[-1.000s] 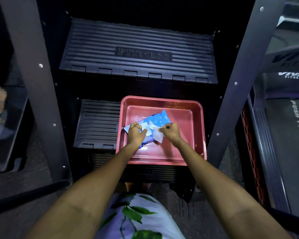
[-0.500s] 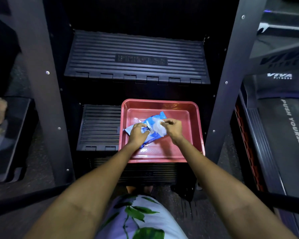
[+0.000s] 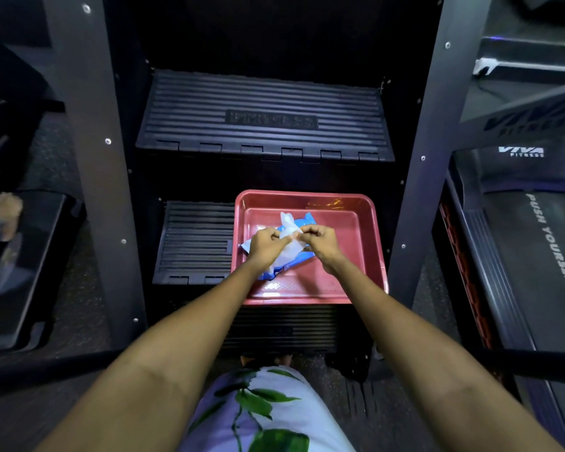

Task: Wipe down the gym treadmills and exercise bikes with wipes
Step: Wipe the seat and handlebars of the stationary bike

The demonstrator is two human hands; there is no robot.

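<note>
**Pulling a wipe from the pack**

Both hands work over a red tray [image 3: 369, 256]. The left hand [image 3: 266, 244] pins the blue wipes pack [image 3: 302, 254] flat beneath its grip, while the right hand [image 3: 320, 241] pinches a white wipe [image 3: 287, 225] rising between the two grips. Pulling steadily upward should free it, apparently one sheet, with the pack held firmly down.

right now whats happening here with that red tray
A person is pulling a thin white wipe out of a blue plastic wipes packet lying in the red plastic tray. Both the left hand and right hand pinch the wipe. The black ribbed machine step is not yet wiped.
</note>
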